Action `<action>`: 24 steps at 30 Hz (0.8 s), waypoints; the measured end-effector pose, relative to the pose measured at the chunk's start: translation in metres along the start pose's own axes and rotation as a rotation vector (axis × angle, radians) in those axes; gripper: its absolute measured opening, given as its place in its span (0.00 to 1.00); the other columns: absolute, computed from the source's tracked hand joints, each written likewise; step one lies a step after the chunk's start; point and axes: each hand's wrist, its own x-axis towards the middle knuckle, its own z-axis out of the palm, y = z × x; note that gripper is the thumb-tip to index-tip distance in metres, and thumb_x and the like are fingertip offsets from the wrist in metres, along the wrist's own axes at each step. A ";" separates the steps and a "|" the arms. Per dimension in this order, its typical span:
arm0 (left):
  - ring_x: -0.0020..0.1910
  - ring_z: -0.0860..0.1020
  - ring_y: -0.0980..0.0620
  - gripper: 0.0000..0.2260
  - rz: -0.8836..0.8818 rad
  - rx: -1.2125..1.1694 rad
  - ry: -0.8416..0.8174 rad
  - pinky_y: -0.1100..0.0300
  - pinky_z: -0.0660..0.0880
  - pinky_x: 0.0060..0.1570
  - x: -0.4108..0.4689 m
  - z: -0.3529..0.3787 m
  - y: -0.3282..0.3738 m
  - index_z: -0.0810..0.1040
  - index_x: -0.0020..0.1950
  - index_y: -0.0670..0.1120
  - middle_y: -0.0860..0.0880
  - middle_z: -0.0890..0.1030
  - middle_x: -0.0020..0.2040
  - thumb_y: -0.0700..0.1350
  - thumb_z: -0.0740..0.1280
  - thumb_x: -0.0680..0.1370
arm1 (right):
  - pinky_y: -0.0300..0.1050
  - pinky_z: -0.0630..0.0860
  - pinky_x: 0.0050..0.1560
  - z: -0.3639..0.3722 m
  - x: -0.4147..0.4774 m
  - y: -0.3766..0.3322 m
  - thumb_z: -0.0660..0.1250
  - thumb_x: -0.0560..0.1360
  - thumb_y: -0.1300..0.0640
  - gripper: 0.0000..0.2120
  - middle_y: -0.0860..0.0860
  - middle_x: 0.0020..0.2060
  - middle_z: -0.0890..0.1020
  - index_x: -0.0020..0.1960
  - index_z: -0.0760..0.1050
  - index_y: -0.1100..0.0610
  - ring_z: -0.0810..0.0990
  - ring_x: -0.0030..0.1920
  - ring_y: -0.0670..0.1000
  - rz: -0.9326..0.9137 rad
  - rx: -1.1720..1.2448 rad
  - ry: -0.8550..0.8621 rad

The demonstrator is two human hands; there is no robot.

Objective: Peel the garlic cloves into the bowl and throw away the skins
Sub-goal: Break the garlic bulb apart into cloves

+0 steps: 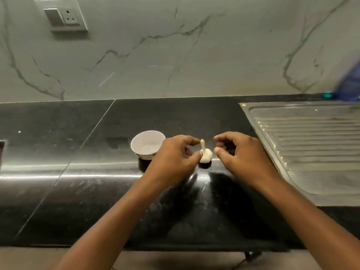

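Note:
A whole white garlic bulb [205, 155] with its stalk pointing up stands on the black counter [78, 191]. My left hand [175, 154] is just left of it, thumb tip touching the bulb's side and forefinger near the stalk. My right hand [237, 151] hovers just right of the bulb, fingers curled and apart, not touching it. A small white bowl [147, 144] sits left of the bulb, partly hidden by my left hand; it looks empty.
A steel sink drainboard [307, 137] fills the counter's right side. A blurred blue object [348, 84] stands at the far right against the marble wall. A wall socket [62, 16] is at the upper left. The counter's front edge runs along the bottom.

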 end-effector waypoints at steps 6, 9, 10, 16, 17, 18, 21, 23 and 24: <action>0.36 0.82 0.61 0.15 -0.046 0.054 -0.135 0.62 0.77 0.40 0.012 0.025 -0.003 0.85 0.62 0.49 0.54 0.86 0.38 0.48 0.77 0.76 | 0.46 0.84 0.54 0.014 0.007 0.013 0.76 0.75 0.55 0.12 0.44 0.43 0.88 0.58 0.87 0.50 0.86 0.44 0.39 0.105 -0.080 -0.224; 0.37 0.82 0.64 0.14 -0.043 0.023 -0.149 0.66 0.78 0.40 0.018 0.032 -0.011 0.86 0.61 0.50 0.56 0.86 0.40 0.47 0.77 0.75 | 0.43 0.84 0.55 0.015 0.015 0.019 0.77 0.76 0.54 0.15 0.41 0.47 0.88 0.62 0.87 0.47 0.85 0.47 0.37 0.113 -0.089 -0.273; 0.38 0.82 0.64 0.14 -0.039 0.011 -0.159 0.67 0.78 0.40 0.021 0.032 -0.014 0.86 0.61 0.50 0.56 0.86 0.41 0.47 0.77 0.76 | 0.42 0.83 0.56 0.014 0.018 0.020 0.77 0.76 0.53 0.15 0.41 0.49 0.89 0.62 0.87 0.47 0.85 0.48 0.36 0.115 -0.087 -0.277; 0.39 0.82 0.59 0.10 0.097 -0.032 -0.202 0.61 0.79 0.41 0.025 0.030 -0.026 0.86 0.58 0.50 0.54 0.85 0.44 0.44 0.76 0.77 | 0.43 0.84 0.56 0.010 0.035 0.023 0.79 0.75 0.50 0.11 0.42 0.45 0.89 0.57 0.88 0.47 0.86 0.46 0.38 0.120 -0.034 -0.302; 0.43 0.83 0.58 0.11 0.126 -0.029 -0.191 0.58 0.81 0.46 0.025 0.031 -0.030 0.86 0.59 0.51 0.53 0.84 0.48 0.44 0.76 0.77 | 0.46 0.85 0.55 0.010 0.038 0.022 0.79 0.76 0.51 0.09 0.42 0.43 0.89 0.55 0.89 0.48 0.87 0.45 0.39 0.119 -0.009 -0.310; 0.46 0.83 0.57 0.13 0.141 -0.037 -0.178 0.56 0.81 0.49 0.024 0.031 -0.033 0.85 0.61 0.51 0.53 0.84 0.50 0.44 0.76 0.77 | 0.48 0.86 0.54 0.010 0.040 0.021 0.79 0.76 0.52 0.08 0.43 0.41 0.89 0.54 0.89 0.49 0.88 0.43 0.39 0.119 0.014 -0.324; 0.51 0.83 0.56 0.16 0.171 -0.104 -0.121 0.55 0.82 0.53 0.021 0.032 -0.042 0.85 0.64 0.51 0.53 0.84 0.52 0.42 0.77 0.76 | 0.50 0.87 0.53 0.010 0.049 0.016 0.79 0.76 0.56 0.04 0.45 0.38 0.89 0.51 0.89 0.50 0.88 0.40 0.43 0.090 0.013 -0.390; 0.52 0.83 0.55 0.17 0.179 -0.120 -0.087 0.53 0.82 0.54 0.019 0.034 -0.045 0.85 0.64 0.51 0.53 0.84 0.53 0.42 0.77 0.76 | 0.51 0.87 0.53 0.009 0.055 0.015 0.79 0.76 0.56 0.03 0.46 0.38 0.89 0.50 0.90 0.50 0.89 0.41 0.44 0.073 0.012 -0.440; 0.52 0.83 0.55 0.17 0.178 -0.122 -0.074 0.52 0.82 0.54 0.018 0.035 -0.046 0.85 0.64 0.51 0.54 0.85 0.53 0.42 0.77 0.76 | 0.51 0.87 0.54 0.008 0.057 0.015 0.79 0.76 0.57 0.04 0.46 0.39 0.89 0.50 0.90 0.51 0.89 0.42 0.45 0.070 0.017 -0.453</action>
